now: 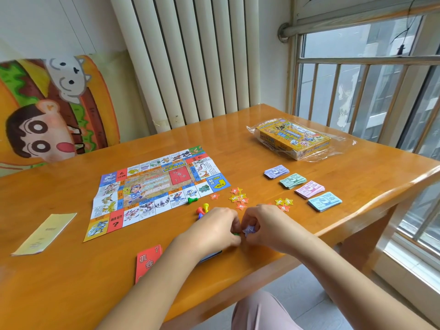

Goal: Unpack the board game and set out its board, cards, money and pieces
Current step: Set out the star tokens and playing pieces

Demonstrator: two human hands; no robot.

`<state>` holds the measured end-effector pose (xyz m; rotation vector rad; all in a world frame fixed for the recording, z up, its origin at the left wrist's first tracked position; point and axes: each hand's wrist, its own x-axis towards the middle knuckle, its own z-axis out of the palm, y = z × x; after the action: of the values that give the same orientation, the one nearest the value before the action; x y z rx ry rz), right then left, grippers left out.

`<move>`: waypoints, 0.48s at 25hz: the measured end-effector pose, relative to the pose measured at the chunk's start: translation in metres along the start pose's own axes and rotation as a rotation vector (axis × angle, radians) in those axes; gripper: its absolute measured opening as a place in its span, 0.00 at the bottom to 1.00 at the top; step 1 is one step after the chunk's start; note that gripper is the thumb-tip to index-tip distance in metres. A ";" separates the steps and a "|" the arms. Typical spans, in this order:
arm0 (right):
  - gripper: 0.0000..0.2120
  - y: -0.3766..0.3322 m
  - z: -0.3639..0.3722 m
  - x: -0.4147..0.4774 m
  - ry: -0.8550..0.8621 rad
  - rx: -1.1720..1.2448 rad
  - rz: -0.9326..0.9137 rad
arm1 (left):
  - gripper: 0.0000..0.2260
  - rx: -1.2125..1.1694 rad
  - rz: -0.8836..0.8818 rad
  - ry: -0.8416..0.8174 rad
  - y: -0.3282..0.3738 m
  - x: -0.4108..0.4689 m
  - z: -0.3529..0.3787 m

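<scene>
Left hand [214,228] and right hand [269,225] meet at the near table [71,282] edge — right pinches a purple star [250,230], left curls on a green piece [236,233]. Suggest: separate gently, lay the star with the other stars [238,198] beside the board [162,186] — clear of the money [302,186].
</scene>
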<state>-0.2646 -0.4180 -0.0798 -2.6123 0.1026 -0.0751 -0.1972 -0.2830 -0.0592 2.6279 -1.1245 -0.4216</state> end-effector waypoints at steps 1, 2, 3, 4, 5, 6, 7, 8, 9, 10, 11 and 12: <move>0.12 -0.001 0.000 0.000 -0.003 0.006 -0.005 | 0.05 0.001 -0.005 0.001 0.000 0.000 0.000; 0.12 -0.001 0.000 -0.001 -0.007 0.023 -0.006 | 0.06 -0.003 -0.010 0.000 0.000 0.000 0.000; 0.13 0.000 -0.002 -0.002 -0.005 0.050 -0.002 | 0.06 -0.010 -0.016 0.002 -0.001 0.000 -0.001; 0.13 0.003 -0.006 -0.004 0.006 0.074 0.009 | 0.07 -0.012 -0.022 0.011 -0.001 0.000 -0.002; 0.12 0.009 -0.012 -0.005 0.033 0.078 0.029 | 0.09 -0.009 -0.026 0.025 -0.002 0.000 -0.004; 0.12 0.016 -0.019 -0.007 0.071 0.057 0.057 | 0.10 -0.006 -0.030 0.045 -0.002 0.001 -0.006; 0.11 0.025 -0.027 -0.009 0.117 0.018 0.094 | 0.10 -0.008 -0.031 0.068 -0.002 0.003 -0.008; 0.12 0.034 -0.034 -0.011 0.162 -0.031 0.135 | 0.09 -0.014 -0.024 0.093 -0.001 0.005 -0.010; 0.13 0.042 -0.040 -0.013 0.201 -0.085 0.173 | 0.09 -0.016 -0.004 0.111 0.002 0.007 -0.011; 0.15 0.050 -0.044 -0.014 0.229 -0.140 0.202 | 0.10 -0.008 0.033 0.118 0.005 0.011 -0.011; 0.17 0.056 -0.047 -0.015 0.247 -0.190 0.217 | 0.12 0.005 0.084 0.107 0.010 0.016 -0.010; 0.19 0.061 -0.047 -0.015 0.250 -0.229 0.212 | 0.13 0.021 0.145 0.082 0.015 0.020 -0.007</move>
<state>-0.2862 -0.4931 -0.0705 -2.7899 0.5024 -0.3324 -0.1915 -0.3067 -0.0512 2.5345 -1.2877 -0.2718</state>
